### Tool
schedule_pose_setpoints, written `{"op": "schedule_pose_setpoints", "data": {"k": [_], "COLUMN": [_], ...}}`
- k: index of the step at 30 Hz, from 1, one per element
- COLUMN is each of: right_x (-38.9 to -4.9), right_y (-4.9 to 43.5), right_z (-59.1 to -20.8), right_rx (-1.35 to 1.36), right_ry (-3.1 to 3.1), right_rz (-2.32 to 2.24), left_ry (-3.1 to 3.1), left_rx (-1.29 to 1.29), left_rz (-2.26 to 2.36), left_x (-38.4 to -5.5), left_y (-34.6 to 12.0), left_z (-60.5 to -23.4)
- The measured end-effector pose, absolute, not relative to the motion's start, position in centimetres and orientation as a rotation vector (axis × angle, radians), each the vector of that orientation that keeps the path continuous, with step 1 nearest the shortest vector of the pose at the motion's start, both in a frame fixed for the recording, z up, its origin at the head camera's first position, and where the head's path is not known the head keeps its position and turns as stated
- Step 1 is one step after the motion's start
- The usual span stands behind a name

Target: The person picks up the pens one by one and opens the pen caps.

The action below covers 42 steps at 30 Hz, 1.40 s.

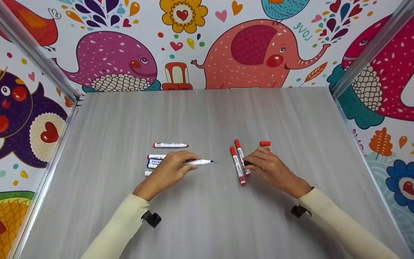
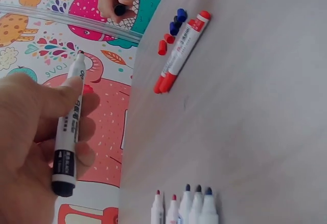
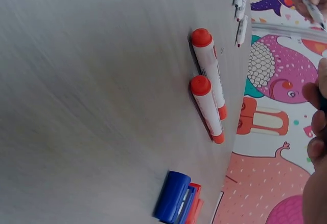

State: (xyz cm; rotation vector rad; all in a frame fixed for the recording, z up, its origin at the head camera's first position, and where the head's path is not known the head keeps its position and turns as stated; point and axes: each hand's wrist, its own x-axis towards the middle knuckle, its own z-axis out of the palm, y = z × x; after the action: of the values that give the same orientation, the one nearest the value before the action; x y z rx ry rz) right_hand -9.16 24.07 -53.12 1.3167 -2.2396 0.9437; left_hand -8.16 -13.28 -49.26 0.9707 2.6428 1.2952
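Note:
My left hand [image 1: 171, 169] holds an uncapped black marker [image 2: 69, 127] between thumb and fingers, its dark tip pointing toward the right hand in the head view. Between the fingertips of my right hand [image 1: 273, 171] is a small black cap [image 2: 120, 9], apart from the marker. Two capped red markers [image 1: 237, 166] lie side by side on the table, right by the right fingertips in the head view. Below the left hand, partly hidden by it, several uncapped white-bodied markers [image 2: 196, 208] lie in a row with red and dark tips.
Loose red caps [image 2: 162, 47] and blue caps [image 3: 173, 196] lie beyond the capped red markers, partly behind the right hand in the head view. The grey table [image 1: 207, 216] meets a cartoon-printed wall [image 1: 192, 46] at its far edge, with metal posts [image 1: 376, 46] at the corners.

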Motion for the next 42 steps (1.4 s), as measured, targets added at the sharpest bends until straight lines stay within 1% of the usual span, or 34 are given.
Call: {"op": "schedule_pose_setpoints", "data": {"k": [5, 14, 28, 42], "right_x": [-8.9, -8.7, -8.2, -7.2], "right_y": [24.7, 25.9, 27.5, 29.7], "right_z": [-53.2, -53.5, -54.8, -56.7], "right_rx": [1.214, 1.126, 1.058, 0.995], "right_ry": [-2.337, -2.42, -2.435, -2.482], "right_rz": [1.023, 0.974, 0.924, 0.935], "left_ry": [2.713, 2.79, 2.935, 2.966], "left_rx": [0.977, 0.994, 0.977, 0.886], "left_rz": [1.277, 1.25, 1.243, 1.233], "left_x": [-7.6, -6.9, -5.7, -4.6], "left_y": [-13.8, -14.8, -16.4, -18.2], "left_z": [-49.9, -50.9, -52.2, -53.0]}}
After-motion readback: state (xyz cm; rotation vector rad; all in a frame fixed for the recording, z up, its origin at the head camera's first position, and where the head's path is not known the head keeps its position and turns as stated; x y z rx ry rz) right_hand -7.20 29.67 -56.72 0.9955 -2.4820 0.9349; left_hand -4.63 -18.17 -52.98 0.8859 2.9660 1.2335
